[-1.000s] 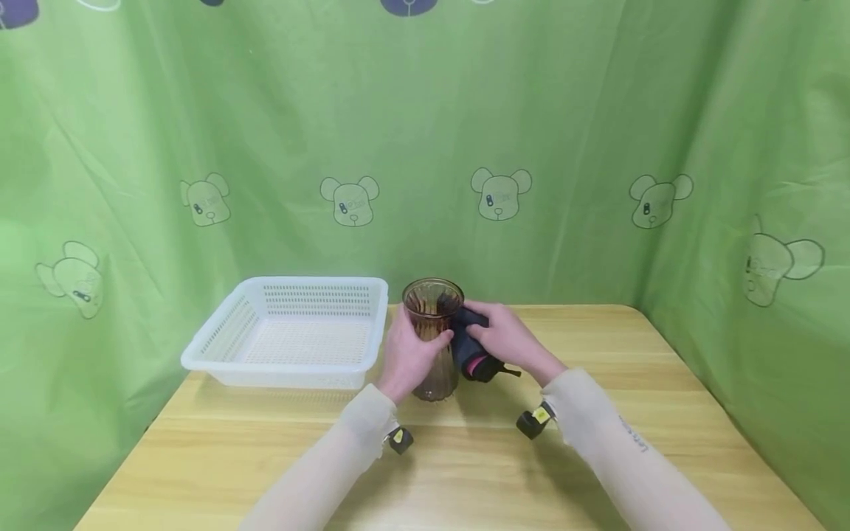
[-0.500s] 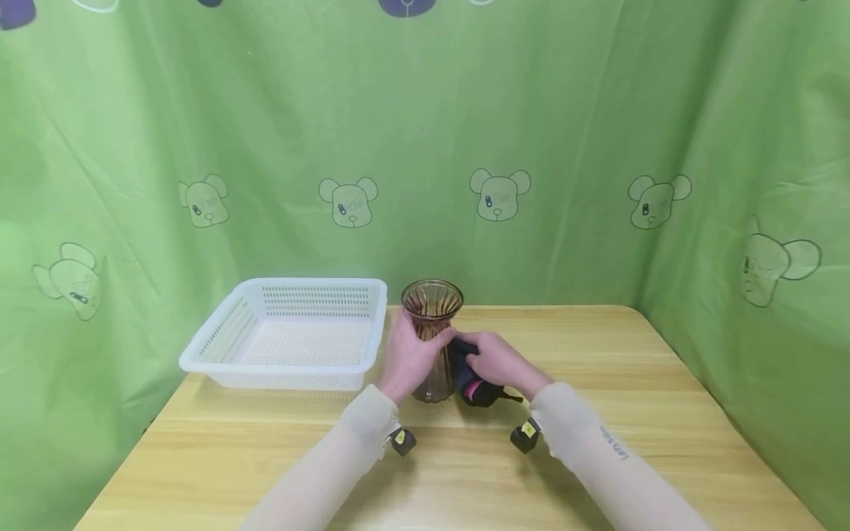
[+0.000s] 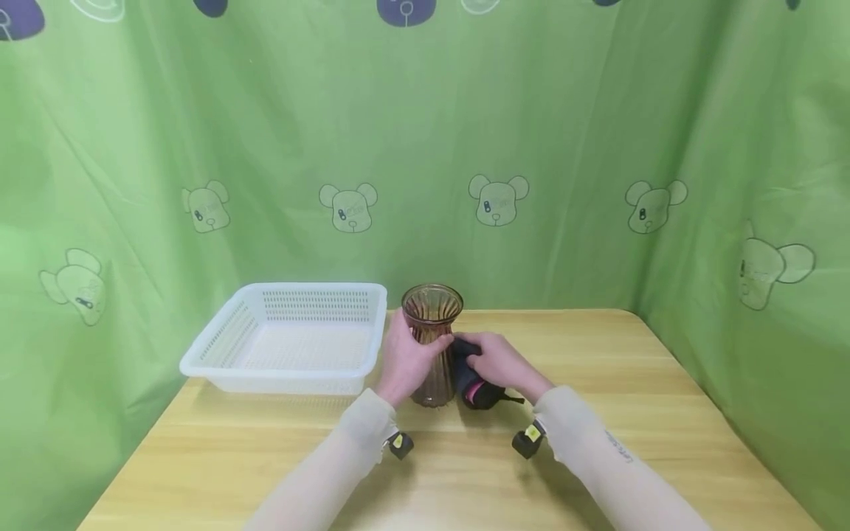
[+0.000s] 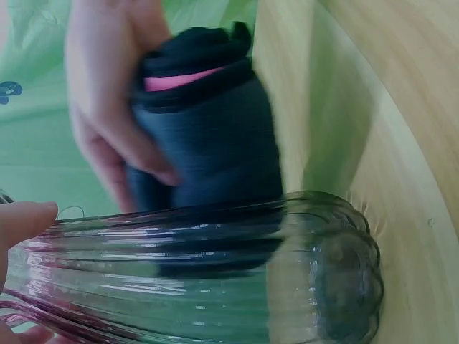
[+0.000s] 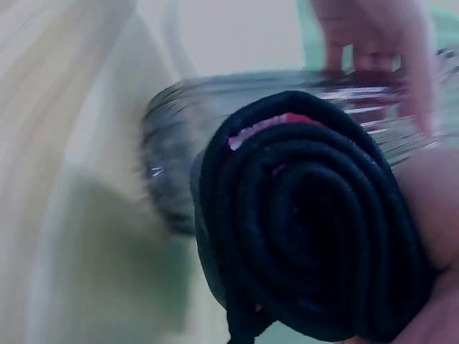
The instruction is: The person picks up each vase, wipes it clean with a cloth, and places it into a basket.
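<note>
A ribbed, brown-purple glass vase [image 3: 434, 380] stands upright near the table's middle. My left hand [image 3: 405, 361] grips it below the flared rim, thumb across the front. Just to its right, my right hand [image 3: 499, 361] holds a rolled dark navy cloth [image 3: 467, 372] by its upper part. The roll has a pink lining, and a short dark strap sticks out at its lower end. In the left wrist view the roll [image 4: 208, 136] overlaps the glass side. Its spiral end [image 5: 315, 229] fills much of the right wrist view, partly covering the vase [image 5: 168, 158].
A white perforated plastic basket [image 3: 279, 382] sits left of the vase, close to my left hand. The wooden table [image 3: 637, 383] extends to the right and toward me. A green curtain [image 3: 425, 110] with bear prints hangs behind and along both sides.
My right hand has lowered the cloth roll beside the vase and shifted slightly left, then stayed nearly still over the last half second. My left hand keeps its grip. The head view tilts slightly.
</note>
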